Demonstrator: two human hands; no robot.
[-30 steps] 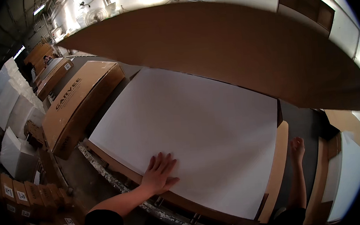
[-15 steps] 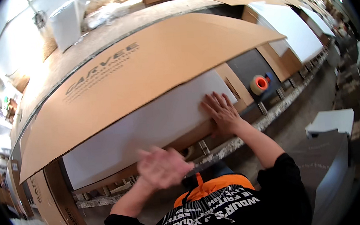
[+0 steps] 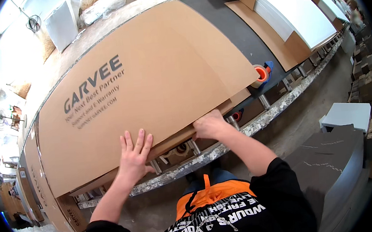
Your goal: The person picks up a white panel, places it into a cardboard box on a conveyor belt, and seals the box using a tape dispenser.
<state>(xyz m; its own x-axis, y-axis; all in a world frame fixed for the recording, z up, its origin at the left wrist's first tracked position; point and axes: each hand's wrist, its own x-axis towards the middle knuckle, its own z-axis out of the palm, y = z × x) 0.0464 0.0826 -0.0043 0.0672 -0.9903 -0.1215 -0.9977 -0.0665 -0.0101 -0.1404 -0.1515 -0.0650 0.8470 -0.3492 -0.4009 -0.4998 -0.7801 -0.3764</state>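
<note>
A long brown cardboard box (image 3: 155, 70) with dark print lies before me, its wide top flap folded down over the contents. On the flap's near edge rests my left hand (image 3: 133, 161), fingers spread and pointing away from me. My right hand (image 3: 209, 125) has its fingers curled round the near edge of the box, towards the right end; the fingertips are partly hidden. Beyond that end, a tape roll (image 3: 260, 75) with an orange core and a blue part sits on the dark surface.
The dark conveyor bed (image 3: 273, 78) has metal rollers (image 3: 264, 102) along its near side. An open box with white panels (image 3: 294, 11) stands at the far right. Another carton (image 3: 53, 189) lies at the left end. A dark grey stack (image 3: 331, 156) and a white piece (image 3: 347, 117) are at lower right.
The raised flap has come down over the white panel. My left hand has moved left onto the flap; my right hand has left the panel for the box's near edge.
</note>
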